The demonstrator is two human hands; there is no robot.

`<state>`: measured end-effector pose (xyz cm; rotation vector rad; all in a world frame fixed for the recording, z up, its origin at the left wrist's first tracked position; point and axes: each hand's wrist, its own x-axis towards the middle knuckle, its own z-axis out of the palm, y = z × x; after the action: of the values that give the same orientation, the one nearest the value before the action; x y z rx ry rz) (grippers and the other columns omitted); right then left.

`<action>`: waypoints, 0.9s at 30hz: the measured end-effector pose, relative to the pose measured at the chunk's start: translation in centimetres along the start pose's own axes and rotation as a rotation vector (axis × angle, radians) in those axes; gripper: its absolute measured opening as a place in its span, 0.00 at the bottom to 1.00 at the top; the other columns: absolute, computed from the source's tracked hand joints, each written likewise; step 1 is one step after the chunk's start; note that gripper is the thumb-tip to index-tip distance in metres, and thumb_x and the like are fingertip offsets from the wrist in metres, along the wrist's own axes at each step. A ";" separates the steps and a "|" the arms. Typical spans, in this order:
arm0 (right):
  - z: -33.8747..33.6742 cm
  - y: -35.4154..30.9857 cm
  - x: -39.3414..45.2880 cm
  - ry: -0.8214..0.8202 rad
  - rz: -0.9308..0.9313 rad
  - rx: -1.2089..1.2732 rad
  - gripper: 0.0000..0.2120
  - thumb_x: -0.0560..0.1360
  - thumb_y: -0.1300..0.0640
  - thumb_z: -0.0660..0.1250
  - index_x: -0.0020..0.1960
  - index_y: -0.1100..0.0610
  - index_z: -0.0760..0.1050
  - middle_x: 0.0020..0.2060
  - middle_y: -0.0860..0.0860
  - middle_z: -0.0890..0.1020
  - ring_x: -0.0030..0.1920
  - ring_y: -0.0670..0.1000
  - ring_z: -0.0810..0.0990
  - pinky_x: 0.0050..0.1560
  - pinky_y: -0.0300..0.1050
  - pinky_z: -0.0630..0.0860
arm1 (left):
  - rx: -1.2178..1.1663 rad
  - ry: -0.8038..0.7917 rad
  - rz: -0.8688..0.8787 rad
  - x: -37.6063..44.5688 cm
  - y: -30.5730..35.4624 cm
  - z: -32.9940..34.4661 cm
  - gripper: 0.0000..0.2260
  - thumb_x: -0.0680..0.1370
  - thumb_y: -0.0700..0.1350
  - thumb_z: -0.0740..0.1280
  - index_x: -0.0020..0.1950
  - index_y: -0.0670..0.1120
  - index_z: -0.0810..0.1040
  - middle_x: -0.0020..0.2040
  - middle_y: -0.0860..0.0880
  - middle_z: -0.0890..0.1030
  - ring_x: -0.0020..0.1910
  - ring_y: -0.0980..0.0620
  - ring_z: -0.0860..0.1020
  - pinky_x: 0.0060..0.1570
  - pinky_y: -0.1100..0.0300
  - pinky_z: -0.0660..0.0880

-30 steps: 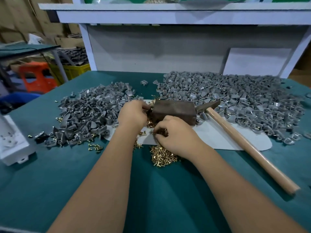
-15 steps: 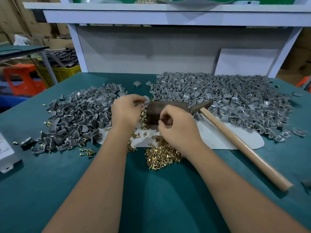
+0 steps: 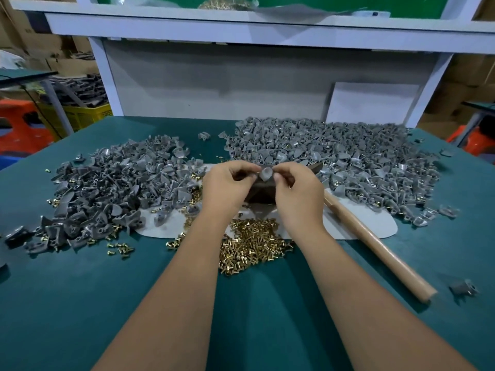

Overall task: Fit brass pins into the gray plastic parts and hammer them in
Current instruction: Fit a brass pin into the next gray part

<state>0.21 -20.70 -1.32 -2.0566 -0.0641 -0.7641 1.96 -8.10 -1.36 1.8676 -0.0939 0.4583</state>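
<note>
My left hand (image 3: 230,187) and my right hand (image 3: 298,192) meet above the dark metal block (image 3: 261,195) and together pinch one small gray plastic part (image 3: 266,173). Whether a brass pin is between my right fingers cannot be told. A heap of brass pins (image 3: 254,243) lies on the green table just in front of the block. A hammer lies to the right, its wooden handle (image 3: 375,247) running toward the near right and its head hidden behind my right hand.
A big pile of gray parts (image 3: 334,162) fills the back right, and another pile (image 3: 112,186) fills the left. A pale mat (image 3: 375,223) lies under the block. One stray gray part (image 3: 463,287) sits near the handle's end. A white shelf frame (image 3: 241,30) stands behind.
My right hand rose from the brass pin heap to meet my left hand over the block. Both now hold a gray part between them. The camera view shifted slightly.
</note>
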 end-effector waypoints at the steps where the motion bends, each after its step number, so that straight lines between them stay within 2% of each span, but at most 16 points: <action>1: 0.1 0.0 0.1 -0.006 -0.001 -0.002 0.08 0.75 0.63 0.67 0.48 0.53 0.81 0.43 0.44 0.77 0.46 0.45 0.76 0.50 0.38 0.72 | -0.014 0.000 0.003 0.0 0.0 -0.2 0.12 0.74 0.39 0.73 0.41 0.57 0.84 0.41 0.59 0.84 0.46 0.60 0.81 0.55 0.57 0.78; 7: 0.7 -0.5 0.0 -0.025 -0.018 0.002 0.08 0.75 0.63 0.67 0.52 0.54 0.82 0.45 0.44 0.76 0.47 0.45 0.75 0.52 0.41 0.73 | -0.034 0.036 0.011 0.7 -0.1 -0.3 0.17 0.72 0.36 0.73 0.36 0.60 0.82 0.37 0.62 0.84 0.43 0.62 0.81 0.49 0.61 0.80; 10: 0.7 -0.6 0.8 0.019 0.082 0.096 0.10 0.76 0.64 0.66 0.53 0.53 0.80 0.48 0.47 0.80 0.48 0.46 0.78 0.52 0.44 0.77 | -0.063 0.042 0.009 0.8 0.0 0.0 0.18 0.71 0.34 0.74 0.37 0.60 0.82 0.37 0.63 0.83 0.42 0.63 0.82 0.47 0.64 0.79; 14: 0.9 -0.5 1.7 0.057 0.176 0.197 0.12 0.77 0.66 0.63 0.50 0.50 0.77 0.47 0.48 0.79 0.47 0.46 0.77 0.49 0.41 0.76 | -0.019 0.080 0.053 0.6 -0.1 0.2 0.21 0.71 0.33 0.72 0.39 0.62 0.80 0.38 0.66 0.82 0.43 0.67 0.81 0.46 0.72 0.77; 16: 1.0 -0.4 1.8 -0.001 0.191 0.235 0.12 0.76 0.67 0.63 0.50 0.51 0.77 0.45 0.49 0.79 0.47 0.47 0.78 0.48 0.41 0.76 | -0.015 0.055 0.076 0.5 -0.2 0.2 0.21 0.71 0.32 0.72 0.41 0.61 0.81 0.40 0.64 0.83 0.44 0.67 0.81 0.48 0.71 0.77; 19: 0.6 0.1 2.0 -0.019 0.170 0.217 0.13 0.76 0.67 0.63 0.50 0.49 0.77 0.45 0.50 0.79 0.46 0.50 0.80 0.47 0.44 0.78 | -0.085 0.000 0.086 0.1 -0.1 -0.1 0.19 0.70 0.31 0.70 0.45 0.57 0.82 0.44 0.57 0.85 0.46 0.62 0.82 0.51 0.63 0.79; 21: 0.1 0.6 2.1 0.030 0.157 0.194 0.14 0.76 0.67 0.64 0.49 0.48 0.77 0.45 0.49 0.79 0.46 0.48 0.80 0.46 0.43 0.78 | -0.126 0.012 0.055 0.0 0.1 -0.4 0.20 0.71 0.31 0.67 0.45 0.58 0.82 0.43 0.58 0.85 0.47 0.63 0.82 0.48 0.65 0.79; 24: -0.4 1.0 2.0 0.061 0.178 0.174 0.11 0.74 0.66 0.68 0.47 0.49 0.78 0.41 0.43 0.80 0.44 0.42 0.78 0.47 0.40 0.78 | -0.114 0.068 -0.001 0.2 0.4 -0.9 0.19 0.71 0.32 0.65 0.43 0.58 0.83 0.43 0.60 0.84 0.44 0.68 0.79 0.37 0.74 0.75; 26: -0.2 1.0 1.9 0.046 0.180 0.152 0.10 0.74 0.64 0.70 0.44 0.49 0.78 0.40 0.42 0.80 0.44 0.41 0.78 0.48 0.40 0.78 | -0.065 0.070 -0.013 0.3 0.2 -0.9 0.17 0.72 0.34 0.66 0.45 0.57 0.83 0.44 0.61 0.82 0.43 0.70 0.78 0.36 0.73 0.75; 27: 0.0 0.9 1.9 0.029 0.171 0.133 0.09 0.73 0.63 0.70 0.43 0.48 0.79 0.40 0.42 0.80 0.44 0.42 0.79 0.47 0.40 0.78 | -0.040 0.054 -0.018 0.2 0.1 -0.8 0.16 0.72 0.36 0.67 0.47 0.57 0.84 0.44 0.62 0.81 0.44 0.68 0.78 0.39 0.69 0.77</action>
<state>2.03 -21.71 -0.99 -1.8977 0.0741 -0.6656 1.91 -7.37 -0.93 1.8146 -0.0495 0.4904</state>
